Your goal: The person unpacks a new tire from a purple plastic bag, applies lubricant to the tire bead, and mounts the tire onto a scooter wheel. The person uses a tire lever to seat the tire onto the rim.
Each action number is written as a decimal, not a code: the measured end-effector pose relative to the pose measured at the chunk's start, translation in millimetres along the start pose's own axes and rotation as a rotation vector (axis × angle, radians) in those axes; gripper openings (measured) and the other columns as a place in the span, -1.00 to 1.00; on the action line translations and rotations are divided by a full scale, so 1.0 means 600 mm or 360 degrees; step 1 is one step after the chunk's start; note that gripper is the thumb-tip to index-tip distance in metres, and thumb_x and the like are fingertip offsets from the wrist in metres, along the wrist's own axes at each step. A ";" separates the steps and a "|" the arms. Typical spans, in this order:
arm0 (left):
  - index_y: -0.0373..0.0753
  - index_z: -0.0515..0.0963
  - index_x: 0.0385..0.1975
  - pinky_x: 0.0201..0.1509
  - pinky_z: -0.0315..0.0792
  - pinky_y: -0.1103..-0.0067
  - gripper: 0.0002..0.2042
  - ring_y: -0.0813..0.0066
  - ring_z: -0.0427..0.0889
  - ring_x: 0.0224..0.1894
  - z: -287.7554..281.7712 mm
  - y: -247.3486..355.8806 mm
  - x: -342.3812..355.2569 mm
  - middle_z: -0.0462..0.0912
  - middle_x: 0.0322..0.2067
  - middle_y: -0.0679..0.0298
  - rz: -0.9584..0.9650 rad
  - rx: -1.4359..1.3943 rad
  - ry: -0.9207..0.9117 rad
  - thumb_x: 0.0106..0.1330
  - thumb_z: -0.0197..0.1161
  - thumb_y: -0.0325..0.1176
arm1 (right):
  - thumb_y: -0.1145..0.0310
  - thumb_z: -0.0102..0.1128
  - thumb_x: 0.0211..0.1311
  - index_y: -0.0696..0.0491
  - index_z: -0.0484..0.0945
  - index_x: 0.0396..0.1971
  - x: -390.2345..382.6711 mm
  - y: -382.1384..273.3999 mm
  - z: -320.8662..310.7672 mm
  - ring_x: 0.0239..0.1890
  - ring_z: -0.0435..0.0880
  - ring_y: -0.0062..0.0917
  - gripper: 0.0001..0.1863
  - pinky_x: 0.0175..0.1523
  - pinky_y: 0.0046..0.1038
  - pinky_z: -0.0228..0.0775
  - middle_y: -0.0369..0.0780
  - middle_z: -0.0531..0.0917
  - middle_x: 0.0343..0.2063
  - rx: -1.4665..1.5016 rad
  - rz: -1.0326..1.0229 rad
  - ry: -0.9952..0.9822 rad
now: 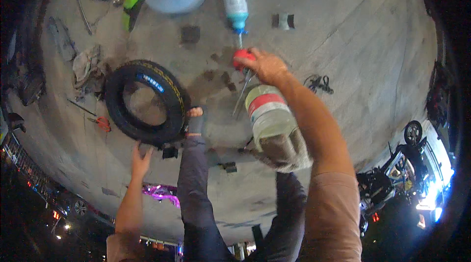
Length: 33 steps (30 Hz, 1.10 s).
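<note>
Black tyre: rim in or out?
Out. The tyre is a bare ring: the floor shows through its middle, with no hub or spokes visible inside.

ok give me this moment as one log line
left hand: open, near black rubber tyre | right hand: gripping red rounded object | nearby: clear red-banded jar, teal bottle
</note>
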<state>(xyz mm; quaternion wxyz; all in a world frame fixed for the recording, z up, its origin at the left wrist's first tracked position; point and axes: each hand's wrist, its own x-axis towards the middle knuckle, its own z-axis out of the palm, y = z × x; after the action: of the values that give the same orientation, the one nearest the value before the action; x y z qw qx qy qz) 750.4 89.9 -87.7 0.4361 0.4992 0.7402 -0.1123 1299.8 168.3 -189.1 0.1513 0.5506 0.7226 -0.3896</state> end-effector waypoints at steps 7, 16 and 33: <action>-0.38 0.28 0.12 -0.12 0.46 0.56 -0.56 0.45 0.52 -0.19 -0.066 -0.113 -0.444 0.52 -0.24 0.19 -0.0836 -0.0604 0.0307 0.27 0.19 -0.44 | 0.36 0.31 -0.07 -0.13 0.49 -0.07 0.055 0.064 0.061 0.08 0.46 -0.20 -0.54 0.10 -0.23 0.38 -0.17 0.46 -0.06 0.0370 -0.0525 0.0148; -0.37 0.44 -0.04 -0.31 0.48 0.50 -0.66 0.42 0.58 -0.34 0.186 0.098 -0.976 0.59 -0.27 0.14 -0.0528 0.0654 -0.0243 0.19 0.22 -0.43 | 0.24 0.49 -0.26 0.04 0.50 -0.07 -0.316 0.217 -0.040 -0.09 0.53 -0.15 -0.38 0.02 -0.26 0.39 -0.08 0.54 -0.19 0.1565 -0.0127 0.1232; -0.42 0.49 -0.22 -0.39 0.41 0.53 -0.61 0.50 0.51 -0.41 0.302 0.779 -0.781 0.59 -0.39 0.21 -0.0453 -0.0531 -0.0317 0.13 0.34 -0.20 | 0.31 0.55 -0.26 0.11 0.36 -0.24 -1.240 0.506 -0.317 -0.30 0.43 -0.57 -0.41 -0.13 -0.47 0.37 -0.30 0.46 -0.38 0.1720 0.1189 0.2235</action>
<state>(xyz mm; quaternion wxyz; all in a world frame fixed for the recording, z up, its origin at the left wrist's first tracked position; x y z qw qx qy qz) 1294.9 -97.1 285.3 0.5632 0.2972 0.7649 -0.0974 1876.0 -169.9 296.5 -0.4758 0.8483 0.1491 -0.1781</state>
